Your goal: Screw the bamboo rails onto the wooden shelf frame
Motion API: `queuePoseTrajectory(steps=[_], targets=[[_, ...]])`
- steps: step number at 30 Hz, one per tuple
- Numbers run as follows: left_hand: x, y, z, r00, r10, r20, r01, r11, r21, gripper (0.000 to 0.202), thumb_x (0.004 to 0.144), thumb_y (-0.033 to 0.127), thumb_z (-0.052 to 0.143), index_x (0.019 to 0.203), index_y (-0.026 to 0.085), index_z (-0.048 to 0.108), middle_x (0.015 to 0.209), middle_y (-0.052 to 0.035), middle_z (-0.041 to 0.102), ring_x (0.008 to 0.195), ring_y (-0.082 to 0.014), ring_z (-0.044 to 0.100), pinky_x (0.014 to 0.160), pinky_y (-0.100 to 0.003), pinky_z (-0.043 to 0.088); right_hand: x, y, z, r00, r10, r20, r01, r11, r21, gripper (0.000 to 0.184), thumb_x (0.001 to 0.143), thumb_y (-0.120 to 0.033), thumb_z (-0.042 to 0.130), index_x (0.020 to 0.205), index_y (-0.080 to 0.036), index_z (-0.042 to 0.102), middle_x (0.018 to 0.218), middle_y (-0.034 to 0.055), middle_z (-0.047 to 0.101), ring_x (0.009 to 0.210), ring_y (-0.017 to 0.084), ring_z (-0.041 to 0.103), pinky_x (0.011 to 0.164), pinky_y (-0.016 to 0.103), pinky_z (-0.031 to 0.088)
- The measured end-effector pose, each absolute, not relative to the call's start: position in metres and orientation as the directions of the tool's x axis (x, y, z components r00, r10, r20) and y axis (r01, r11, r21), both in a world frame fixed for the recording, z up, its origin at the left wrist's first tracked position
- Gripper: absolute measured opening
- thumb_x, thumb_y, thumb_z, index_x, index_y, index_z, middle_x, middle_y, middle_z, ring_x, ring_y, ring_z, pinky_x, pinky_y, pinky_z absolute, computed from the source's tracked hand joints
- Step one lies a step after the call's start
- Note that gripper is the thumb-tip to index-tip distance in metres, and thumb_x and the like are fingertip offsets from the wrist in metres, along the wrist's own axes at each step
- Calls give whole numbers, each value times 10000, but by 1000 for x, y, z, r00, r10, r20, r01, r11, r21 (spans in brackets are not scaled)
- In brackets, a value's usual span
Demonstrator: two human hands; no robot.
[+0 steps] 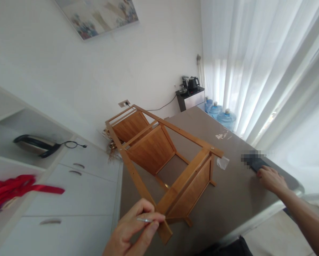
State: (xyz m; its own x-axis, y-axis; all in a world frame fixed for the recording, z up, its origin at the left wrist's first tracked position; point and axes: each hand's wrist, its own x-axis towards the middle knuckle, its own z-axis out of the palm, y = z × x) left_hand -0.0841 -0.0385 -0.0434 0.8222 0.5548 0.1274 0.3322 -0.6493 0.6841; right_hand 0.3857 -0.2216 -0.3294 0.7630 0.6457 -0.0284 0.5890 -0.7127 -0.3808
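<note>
A brown wooden shelf rack with slatted-looking panels lies on its side across the table. At its near corner is my left hand, closed, with a small thin silver metal piece between thumb and fingers; its exact kind is unclear. The fingers are right against the rack's end rail. Over at the table's right side my right hand has its fingers closed on the edge of a dark flat object, partly pixelated, that looks like a phone.
The grey-brown table has a small clear plastic bag and paper scraps on it. Blue water jugs stand beyond its far edge. White drawers and a kettle on a shelf are at left.
</note>
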Motion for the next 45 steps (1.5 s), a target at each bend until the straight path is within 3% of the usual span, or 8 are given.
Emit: queuePoseTrajectory(steps=[4, 9, 13, 16, 22, 31, 35, 45], targets=[[-85, -39, -45, 819, 555, 147, 308, -642, 702, 218, 902, 184, 521, 994, 250, 707, 861, -27, 596, 813, -127, 616, 727, -184, 497, 336, -214, -283, 719, 695, -6, 630, -655, -418, 248, 740, -162, 444, 831, -199, 672, 1228, 117, 604, 974, 282, 631, 778, 398, 498], [-86, -40, -46, 822, 547, 160, 280, -632, 722, 206, 911, 188, 519, 984, 247, 702, 864, -18, 588, 823, -114, 609, 739, -183, 492, 204, -204, -145, 482, 742, 466, 772, -109, -626, 168, 852, -172, 492, 946, -238, 615, 1169, 55, 625, 1023, 203, 617, 837, 319, 504], [-86, -41, -46, 824, 544, 158, 267, -619, 738, 195, 920, 199, 511, 970, 238, 695, 860, -14, 582, 828, -116, 597, 738, -199, 487, 122, -179, -47, 1, 810, 586, 790, 359, -497, 362, 871, -98, 480, 1212, -195, 551, 1237, 103, 584, 1090, 169, 575, 881, 266, 504], [-88, -43, -49, 823, 539, 180, 234, -610, 757, 187, 925, 217, 500, 950, 219, 685, 881, -24, 602, 861, -139, 591, 774, -237, 496, 94, -150, -19, -204, 778, 595, 748, 516, -418, 346, 894, -103, 468, 1230, -135, 543, 1285, 128, 562, 1140, 181, 528, 963, 307, 473], [-93, -45, -53, 787, 565, 248, 203, -617, 761, 186, 905, 227, 510, 1006, 193, 663, 1036, -56, 646, 976, -189, 597, 849, -309, 510, 74, -122, -20, -408, 763, 501, 708, 611, -354, 250, 962, -186, 402, 1085, -118, 609, 1089, 98, 644, 961, 177, 552, 864, 323, 492], [-90, -45, -47, 793, 539, 286, 182, -656, 732, 166, 902, 239, 535, 864, 194, 689, 904, -28, 680, 866, -163, 627, 764, -260, 507, 88, -108, -9, -535, 732, 422, 727, 653, -210, 252, 970, -185, 388, 1087, -99, 595, 1001, 99, 628, 932, 183, 512, 842, 331, 478], [-90, -44, -46, 773, 552, 313, 167, -653, 739, 158, 896, 244, 543, 954, 203, 685, 960, -33, 679, 881, -169, 623, 792, -283, 509, 92, -103, -10, -599, 666, 446, 670, 721, -177, 258, 941, -156, 433, 1158, -129, 570, 1086, 82, 609, 915, 173, 501, 816, 320, 473], [-92, -44, -43, 818, 525, 235, 188, -631, 753, 202, 917, 230, 509, 837, 179, 687, 964, -44, 654, 953, -176, 596, 852, -290, 474, 95, -104, 0, -619, 673, 405, 700, 707, -105, 190, 954, -184, 439, 907, -117, 611, 937, 82, 592, 852, 171, 477, 769, 322, 460]])
